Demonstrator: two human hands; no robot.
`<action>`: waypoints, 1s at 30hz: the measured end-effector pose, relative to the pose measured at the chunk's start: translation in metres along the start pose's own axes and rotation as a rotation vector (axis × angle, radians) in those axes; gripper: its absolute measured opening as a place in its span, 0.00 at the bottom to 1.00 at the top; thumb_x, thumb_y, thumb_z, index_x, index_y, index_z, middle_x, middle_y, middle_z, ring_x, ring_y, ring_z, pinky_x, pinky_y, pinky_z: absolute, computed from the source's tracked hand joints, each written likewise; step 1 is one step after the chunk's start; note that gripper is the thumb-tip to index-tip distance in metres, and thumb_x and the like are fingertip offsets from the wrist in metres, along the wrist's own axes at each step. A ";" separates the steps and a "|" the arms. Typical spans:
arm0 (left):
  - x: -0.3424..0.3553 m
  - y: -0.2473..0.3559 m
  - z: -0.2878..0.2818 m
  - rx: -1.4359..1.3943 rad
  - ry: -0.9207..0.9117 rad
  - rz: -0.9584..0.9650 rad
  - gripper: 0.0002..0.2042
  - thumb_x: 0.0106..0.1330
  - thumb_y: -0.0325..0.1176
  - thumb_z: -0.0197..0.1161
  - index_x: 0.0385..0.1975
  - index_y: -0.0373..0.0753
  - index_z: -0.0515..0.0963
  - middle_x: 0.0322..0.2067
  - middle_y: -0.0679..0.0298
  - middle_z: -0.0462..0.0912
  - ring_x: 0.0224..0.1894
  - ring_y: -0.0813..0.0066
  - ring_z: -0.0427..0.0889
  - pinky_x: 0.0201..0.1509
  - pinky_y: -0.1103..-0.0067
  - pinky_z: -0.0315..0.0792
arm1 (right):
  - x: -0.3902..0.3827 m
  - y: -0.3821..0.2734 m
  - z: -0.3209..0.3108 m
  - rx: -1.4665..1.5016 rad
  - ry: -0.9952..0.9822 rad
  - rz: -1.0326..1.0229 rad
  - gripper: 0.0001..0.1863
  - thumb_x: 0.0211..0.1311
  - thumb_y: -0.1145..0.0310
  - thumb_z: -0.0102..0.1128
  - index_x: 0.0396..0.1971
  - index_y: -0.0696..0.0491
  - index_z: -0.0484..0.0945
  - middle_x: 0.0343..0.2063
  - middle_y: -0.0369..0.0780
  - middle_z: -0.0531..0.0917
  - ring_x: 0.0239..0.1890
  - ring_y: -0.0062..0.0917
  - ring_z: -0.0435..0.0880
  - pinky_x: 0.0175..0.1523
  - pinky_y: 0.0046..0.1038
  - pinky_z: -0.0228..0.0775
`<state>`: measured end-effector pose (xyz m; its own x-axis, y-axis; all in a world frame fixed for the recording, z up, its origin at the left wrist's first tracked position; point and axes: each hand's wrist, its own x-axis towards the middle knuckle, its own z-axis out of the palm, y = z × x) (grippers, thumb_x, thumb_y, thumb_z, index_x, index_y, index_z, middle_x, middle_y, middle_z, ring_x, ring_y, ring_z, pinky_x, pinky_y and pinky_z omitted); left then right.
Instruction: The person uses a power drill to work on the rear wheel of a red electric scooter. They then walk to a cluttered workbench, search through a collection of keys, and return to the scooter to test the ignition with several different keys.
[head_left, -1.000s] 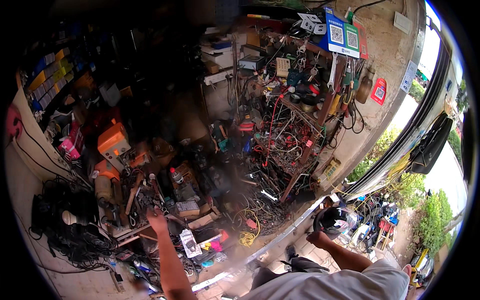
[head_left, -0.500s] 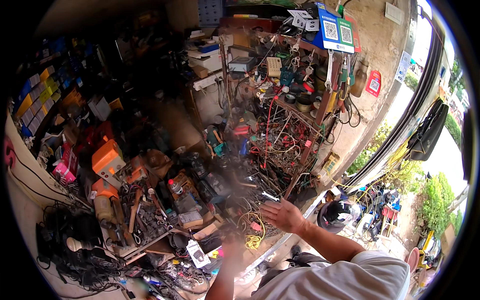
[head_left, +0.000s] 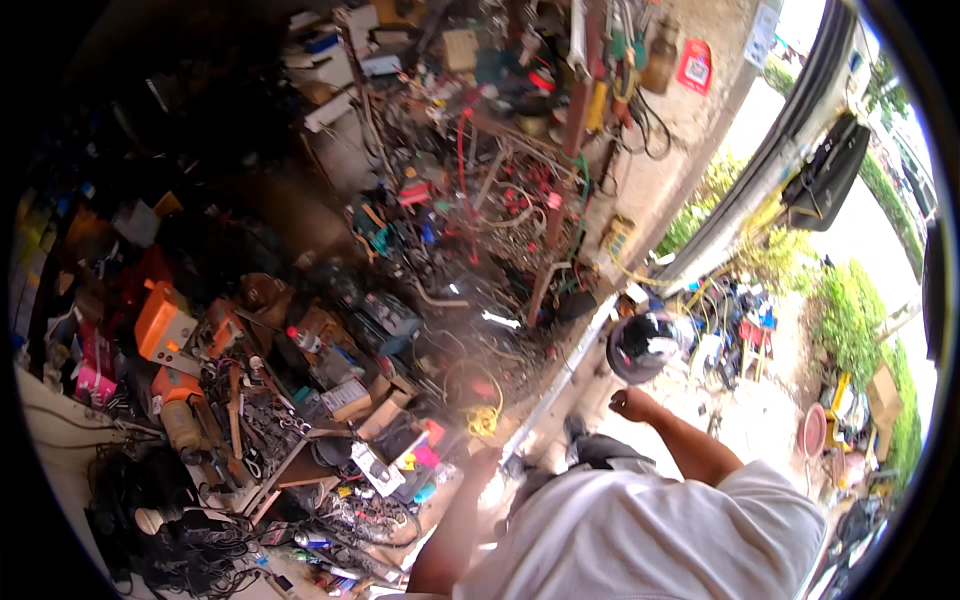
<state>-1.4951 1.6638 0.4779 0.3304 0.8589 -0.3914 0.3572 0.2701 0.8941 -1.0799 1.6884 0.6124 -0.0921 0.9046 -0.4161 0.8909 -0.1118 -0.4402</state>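
My right hand (head_left: 632, 403) is drawn in with curled fingers, just below a black round helmet (head_left: 628, 350); whatever its palm may hold is hidden. My left hand (head_left: 486, 465) is smeared by motion near the front of the bench, below a coil of yellow wire (head_left: 484, 420), so its fingers do not show. A silver wrench (head_left: 500, 320) lies among tools and scraps beyond both hands.
Cluttered shelves (head_left: 480, 190) rise ahead with cables and tools. An orange machine (head_left: 165, 325) stands at the left. Black cables (head_left: 150, 530) pile up at the lower left. Greenery (head_left: 845, 310) shows outside to the right, with a pink basin (head_left: 812, 430).
The view has tilted down and shifted right. My right hand has pulled back from beside the wrench toward my body, and its spread fingers have curled. My left hand stays blurred.
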 end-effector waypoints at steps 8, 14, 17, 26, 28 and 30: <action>-0.062 -0.068 -0.011 -0.297 0.073 -0.353 0.13 0.66 0.36 0.54 0.37 0.30 0.74 0.31 0.58 0.80 0.26 0.74 0.77 0.28 0.81 0.70 | -0.103 0.074 0.019 1.292 0.212 0.797 0.25 0.64 0.51 0.49 0.46 0.59 0.70 0.44 0.43 0.76 0.45 0.32 0.75 0.46 0.35 0.68; -0.030 -0.068 -0.044 0.323 0.184 -0.047 0.12 0.63 0.38 0.57 0.35 0.34 0.77 0.28 0.61 0.81 0.24 0.76 0.79 0.26 0.78 0.72 | -0.077 0.096 0.031 0.934 0.063 0.720 0.21 0.62 0.55 0.54 0.43 0.59 0.75 0.36 0.41 0.79 0.34 0.29 0.78 0.34 0.32 0.71; 0.000 0.001 -0.047 -0.093 0.392 -0.315 0.13 0.63 0.39 0.57 0.36 0.34 0.78 0.30 0.61 0.82 0.27 0.74 0.81 0.28 0.77 0.73 | -0.046 0.086 0.010 0.802 0.111 0.495 0.20 0.61 0.59 0.57 0.43 0.61 0.75 0.30 0.40 0.79 0.31 0.24 0.78 0.31 0.25 0.70; 0.156 0.341 -0.198 -0.100 0.672 0.511 0.23 0.63 0.48 0.60 0.45 0.31 0.75 0.34 0.61 0.81 0.37 0.76 0.79 0.43 0.77 0.71 | 0.047 -0.109 -0.238 -0.177 0.780 -0.576 0.15 0.49 0.69 0.61 0.38 0.57 0.77 0.29 0.45 0.79 0.33 0.40 0.78 0.38 0.36 0.71; 0.174 0.443 -0.216 -0.583 0.551 0.624 0.20 0.63 0.46 0.61 0.41 0.32 0.76 0.33 0.62 0.80 0.35 0.76 0.78 0.43 0.78 0.73 | 0.078 -0.156 -0.307 -0.417 0.854 -0.888 0.16 0.46 0.70 0.61 0.38 0.57 0.76 0.26 0.42 0.77 0.29 0.36 0.76 0.35 0.34 0.69; 0.208 0.497 -0.258 -0.721 0.510 0.563 0.15 0.66 0.40 0.58 0.41 0.33 0.74 0.37 0.59 0.80 0.35 0.73 0.79 0.43 0.76 0.75 | 0.104 -0.215 -0.358 -0.588 0.852 -1.145 0.17 0.45 0.69 0.61 0.38 0.57 0.76 0.24 0.39 0.75 0.27 0.32 0.75 0.34 0.33 0.69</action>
<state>-1.4747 2.0888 0.8973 -0.1806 0.9773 0.1105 -0.3945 -0.1749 0.9021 -1.1217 1.9542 0.9484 -0.7349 0.3721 0.5670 0.5855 0.7700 0.2536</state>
